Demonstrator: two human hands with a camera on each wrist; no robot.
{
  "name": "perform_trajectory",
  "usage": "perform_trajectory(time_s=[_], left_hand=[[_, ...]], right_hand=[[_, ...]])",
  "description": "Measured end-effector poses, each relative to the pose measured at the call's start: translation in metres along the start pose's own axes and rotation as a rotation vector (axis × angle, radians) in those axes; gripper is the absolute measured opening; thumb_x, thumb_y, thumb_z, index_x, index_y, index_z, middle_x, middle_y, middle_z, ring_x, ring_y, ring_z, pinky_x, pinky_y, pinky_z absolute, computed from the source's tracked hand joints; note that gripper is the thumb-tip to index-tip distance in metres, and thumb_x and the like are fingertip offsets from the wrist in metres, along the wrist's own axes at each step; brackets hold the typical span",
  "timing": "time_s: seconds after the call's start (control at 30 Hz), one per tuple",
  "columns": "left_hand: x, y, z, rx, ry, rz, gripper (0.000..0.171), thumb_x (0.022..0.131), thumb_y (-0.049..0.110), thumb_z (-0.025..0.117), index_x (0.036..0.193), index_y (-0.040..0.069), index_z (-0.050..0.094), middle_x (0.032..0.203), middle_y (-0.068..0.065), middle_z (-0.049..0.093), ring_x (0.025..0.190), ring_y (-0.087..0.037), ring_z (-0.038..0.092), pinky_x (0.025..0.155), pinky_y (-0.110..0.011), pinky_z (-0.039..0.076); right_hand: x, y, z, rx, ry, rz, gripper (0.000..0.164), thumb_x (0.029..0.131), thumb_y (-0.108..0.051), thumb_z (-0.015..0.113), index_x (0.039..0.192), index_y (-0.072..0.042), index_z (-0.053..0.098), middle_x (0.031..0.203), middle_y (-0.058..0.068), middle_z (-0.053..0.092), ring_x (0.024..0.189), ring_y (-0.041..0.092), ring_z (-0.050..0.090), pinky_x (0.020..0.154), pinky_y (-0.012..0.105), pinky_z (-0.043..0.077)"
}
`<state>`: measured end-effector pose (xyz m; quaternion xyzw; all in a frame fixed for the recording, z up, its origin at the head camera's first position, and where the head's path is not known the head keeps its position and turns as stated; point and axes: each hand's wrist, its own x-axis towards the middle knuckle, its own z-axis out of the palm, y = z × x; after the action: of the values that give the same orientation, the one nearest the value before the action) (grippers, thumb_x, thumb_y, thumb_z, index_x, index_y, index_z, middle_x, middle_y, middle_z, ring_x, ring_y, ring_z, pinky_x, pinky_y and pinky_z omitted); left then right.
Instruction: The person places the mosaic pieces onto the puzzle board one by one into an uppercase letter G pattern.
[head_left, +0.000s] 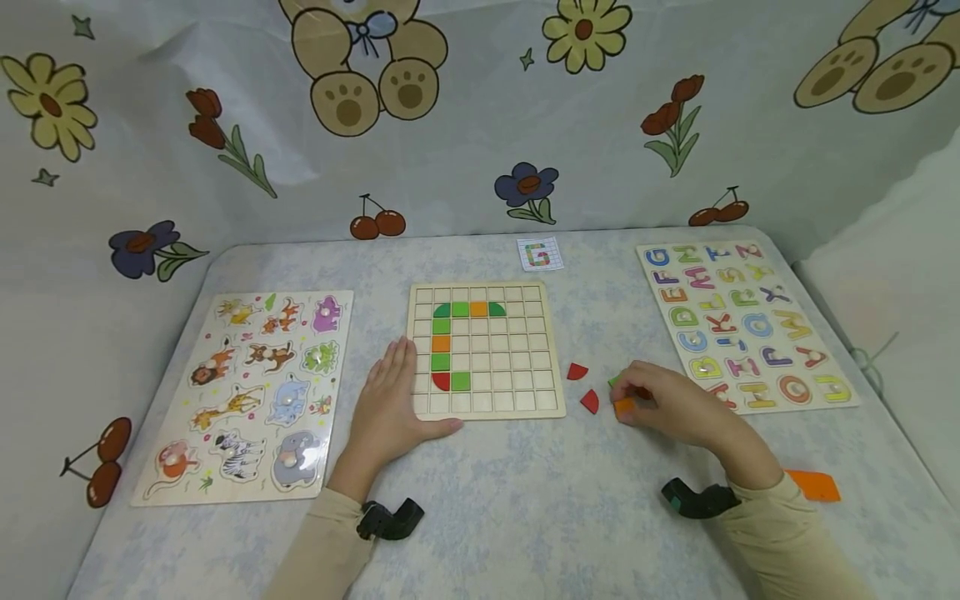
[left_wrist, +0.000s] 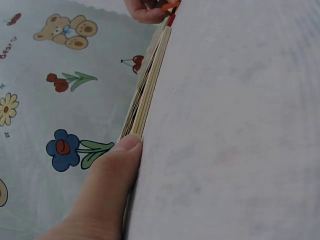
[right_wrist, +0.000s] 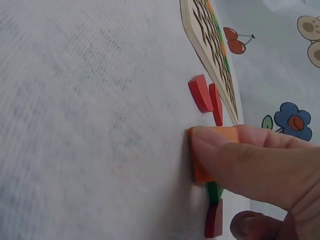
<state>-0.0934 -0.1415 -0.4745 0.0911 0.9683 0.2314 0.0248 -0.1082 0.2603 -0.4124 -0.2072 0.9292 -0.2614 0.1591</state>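
Observation:
A wooden grid board (head_left: 517, 367) lies mid-table, with green, orange and red pieces set along its top, left side and lower left. My left hand (head_left: 390, 392) rests against it, fingers straight by the left edge and thumb touching the near edge, as the left wrist view also shows. Right of the board, my right hand (head_left: 667, 404) pinches an orange square piece (right_wrist: 201, 167) between thumb and finger, close to the tabletop. Two red quarter-round pieces (head_left: 577, 371) lie between board and hand. A green piece (right_wrist: 213, 192) and another red piece (right_wrist: 214, 220) are partly hidden by the right hand.
An animal puzzle board (head_left: 247, 400) lies on the left and an alphabet puzzle board (head_left: 738, 329) on the right, near the right hand. Behind the grid board is a small pattern card (head_left: 540, 254). An orange object (head_left: 813, 486) shows beside the right sleeve.

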Motion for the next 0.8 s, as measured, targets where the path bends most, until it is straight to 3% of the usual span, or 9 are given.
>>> perform_trajectory(time_s=[0.13,0.3,0.53,0.8], left_hand=[[0.0,0.0,0.0,-0.005,-0.007,-0.007,0.14,0.063,0.082,0.07,0.159,0.004,0.006,0.168,-0.011,0.004,0.157,-0.027,0.004,0.127,-0.049,0.012],[0.001,0.0,0.001,-0.008,-0.018,-0.016,0.14,0.063,0.082,0.07,0.16,0.005,0.004,0.168,-0.01,0.003,0.157,-0.025,0.003,0.127,-0.048,0.011],[0.002,0.001,0.0,-0.005,-0.018,-0.007,0.14,0.063,0.081,0.071,0.159,0.004,0.005,0.168,-0.011,0.004,0.157,-0.027,0.004,0.127,-0.049,0.012],[0.001,0.0,0.0,0.017,-0.019,-0.01,0.14,0.063,0.087,0.065,0.16,0.004,0.005,0.168,-0.012,0.004,0.157,-0.027,0.004,0.127,-0.047,0.011]], right_hand=[[0.007,-0.001,0.004,0.041,0.031,0.021,0.018,0.088,-0.015,0.076,0.09,-0.023,0.061,0.084,-0.009,0.06,0.077,0.011,0.053,0.068,0.021,0.045],[0.026,-0.013,0.008,0.051,0.091,0.048,0.014,0.09,-0.021,0.074,0.096,-0.022,0.061,0.093,-0.006,0.065,0.071,0.014,0.051,0.062,0.023,0.043],[0.064,-0.055,0.028,0.163,0.099,-0.001,0.014,0.091,-0.023,0.074,0.099,-0.021,0.062,0.095,-0.004,0.066,0.065,0.014,0.051,0.057,0.025,0.045],[0.102,-0.093,0.061,0.238,0.066,-0.084,0.013,0.091,-0.023,0.073,0.096,-0.02,0.062,0.086,-0.006,0.064,0.066,0.012,0.054,0.065,0.026,0.048]])
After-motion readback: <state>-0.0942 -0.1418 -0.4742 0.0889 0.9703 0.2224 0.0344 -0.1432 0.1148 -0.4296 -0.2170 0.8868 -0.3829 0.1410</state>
